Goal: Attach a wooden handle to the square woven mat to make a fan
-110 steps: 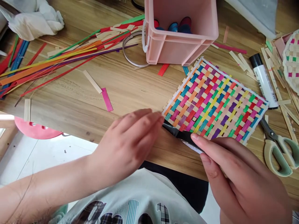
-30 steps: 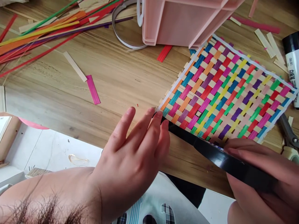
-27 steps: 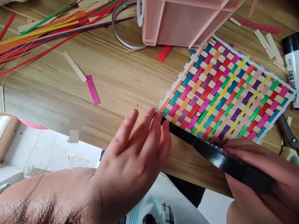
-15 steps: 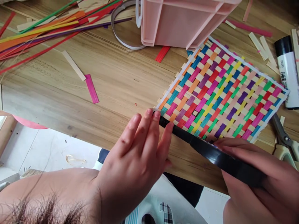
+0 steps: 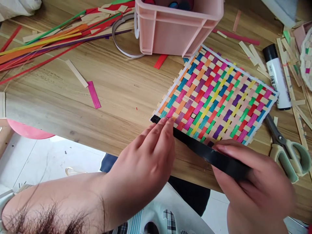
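A woven mat [image 5: 211, 96] of bright and natural-coloured strips lies on the table, with white edging along its visible sides. Black tape [image 5: 187, 139] runs along the mat's near edge from its left corner. On that taped edge, close to the corner, my left hand [image 5: 147, 159] lies with fingers stretched out and pressing down. My right hand [image 5: 260, 185] grips the tape roll [image 5: 234, 165] beside the mat's near right side, and the stretch of tape between the hands looks taut. The fingers and palm hide part of the roll.
A pink plastic basket [image 5: 168, 32] stands at the mat's far corner. Scissors [image 5: 287, 146] and a black-capped marker [image 5: 278, 78] lie to the right, among offcut strips. Long coloured strips [image 5: 60, 35] are heaped at the far left. The table's front edge runs under my forearms.
My left fingers have slid right along the tape and now press flatter, uncovering the black end at the corner. The view has shifted, showing more on the right. My right hand still holds the roll.
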The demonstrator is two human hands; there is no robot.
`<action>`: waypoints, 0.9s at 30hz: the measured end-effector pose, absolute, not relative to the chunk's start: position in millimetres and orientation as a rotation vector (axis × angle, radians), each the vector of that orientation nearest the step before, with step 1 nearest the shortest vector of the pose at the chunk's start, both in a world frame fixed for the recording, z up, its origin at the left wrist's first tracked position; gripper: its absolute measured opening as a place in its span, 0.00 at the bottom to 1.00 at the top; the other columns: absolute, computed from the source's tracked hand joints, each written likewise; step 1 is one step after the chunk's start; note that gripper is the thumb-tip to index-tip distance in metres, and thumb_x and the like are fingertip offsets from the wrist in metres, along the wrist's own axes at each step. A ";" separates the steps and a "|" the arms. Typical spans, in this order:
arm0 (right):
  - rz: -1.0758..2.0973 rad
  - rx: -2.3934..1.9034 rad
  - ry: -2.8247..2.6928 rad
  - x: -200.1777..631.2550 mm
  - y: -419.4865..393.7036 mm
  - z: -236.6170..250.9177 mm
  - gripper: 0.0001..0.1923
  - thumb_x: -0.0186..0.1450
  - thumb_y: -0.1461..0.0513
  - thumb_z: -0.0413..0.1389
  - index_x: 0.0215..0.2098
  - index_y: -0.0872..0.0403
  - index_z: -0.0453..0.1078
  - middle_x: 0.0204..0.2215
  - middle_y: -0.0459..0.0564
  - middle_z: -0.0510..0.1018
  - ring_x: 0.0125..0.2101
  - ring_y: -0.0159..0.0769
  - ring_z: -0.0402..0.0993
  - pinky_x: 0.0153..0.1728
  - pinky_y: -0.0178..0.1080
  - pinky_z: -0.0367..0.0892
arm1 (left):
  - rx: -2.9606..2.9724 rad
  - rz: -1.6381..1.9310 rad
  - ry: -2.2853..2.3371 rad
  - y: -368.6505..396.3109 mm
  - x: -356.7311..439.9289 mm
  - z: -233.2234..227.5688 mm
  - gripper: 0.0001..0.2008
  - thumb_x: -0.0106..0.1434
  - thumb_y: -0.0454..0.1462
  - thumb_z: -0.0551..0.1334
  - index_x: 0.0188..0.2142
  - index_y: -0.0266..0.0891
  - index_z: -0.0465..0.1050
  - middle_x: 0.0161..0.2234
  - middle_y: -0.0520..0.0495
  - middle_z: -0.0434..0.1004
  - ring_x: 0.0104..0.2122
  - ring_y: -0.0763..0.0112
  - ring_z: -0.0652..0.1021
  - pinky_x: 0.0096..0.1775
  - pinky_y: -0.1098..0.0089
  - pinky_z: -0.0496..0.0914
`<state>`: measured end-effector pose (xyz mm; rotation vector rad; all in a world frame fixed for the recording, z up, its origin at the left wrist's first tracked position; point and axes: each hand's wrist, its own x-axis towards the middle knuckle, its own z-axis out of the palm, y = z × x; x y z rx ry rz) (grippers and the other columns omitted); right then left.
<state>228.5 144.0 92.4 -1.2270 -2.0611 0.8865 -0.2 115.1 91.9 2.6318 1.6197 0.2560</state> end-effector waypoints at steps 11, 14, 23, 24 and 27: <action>0.902 -1.112 -2.082 218.2 151.0 92.7 0.12 0.60 0.70 0.58 0.39 0.49 0.70 0.31 0.45 0.77 0.34 0.37 0.77 0.36 0.40 0.73 | 2.636 0.316 1.568 109.7 -0.9 87.1 0.23 0.67 0.37 0.56 0.59 0.26 0.65 0.59 0.33 0.68 0.59 0.51 0.70 0.56 0.55 0.71; 0.858 -1.106 -2.116 217.7 152.0 93.4 0.08 0.61 0.69 0.57 0.36 0.49 0.68 0.31 0.46 0.77 0.33 0.36 0.76 0.33 0.38 0.72 | 2.564 0.429 1.512 112.3 -7.5 87.7 0.21 0.67 0.34 0.55 0.58 0.28 0.66 0.59 0.33 0.69 0.58 0.55 0.72 0.56 0.57 0.71; 0.814 -1.166 -2.104 222.9 151.2 95.0 0.02 0.62 0.64 0.56 0.34 0.51 0.71 0.29 0.48 0.77 0.29 0.36 0.74 0.30 0.36 0.70 | 2.246 0.840 1.658 134.2 -66.5 98.1 0.15 0.68 0.33 0.51 0.50 0.33 0.72 0.48 0.39 0.79 0.54 0.61 0.76 0.54 0.60 0.73; 0.828 -1.179 -2.091 224.4 150.9 94.2 0.02 0.62 0.64 0.56 0.34 0.51 0.71 0.29 0.48 0.76 0.30 0.36 0.74 0.30 0.36 0.70 | 2.264 0.843 1.645 138.0 -69.3 97.2 0.16 0.68 0.34 0.51 0.49 0.33 0.73 0.48 0.39 0.79 0.53 0.60 0.76 0.53 0.59 0.73; 0.857 -1.211 -2.069 228.2 150.7 91.5 0.02 0.63 0.63 0.56 0.34 0.51 0.71 0.30 0.48 0.76 0.31 0.36 0.74 0.32 0.36 0.70 | 2.384 0.750 1.463 152.3 -67.5 96.5 0.18 0.68 0.33 0.49 0.52 0.35 0.72 0.51 0.40 0.77 0.56 0.59 0.73 0.56 0.57 0.70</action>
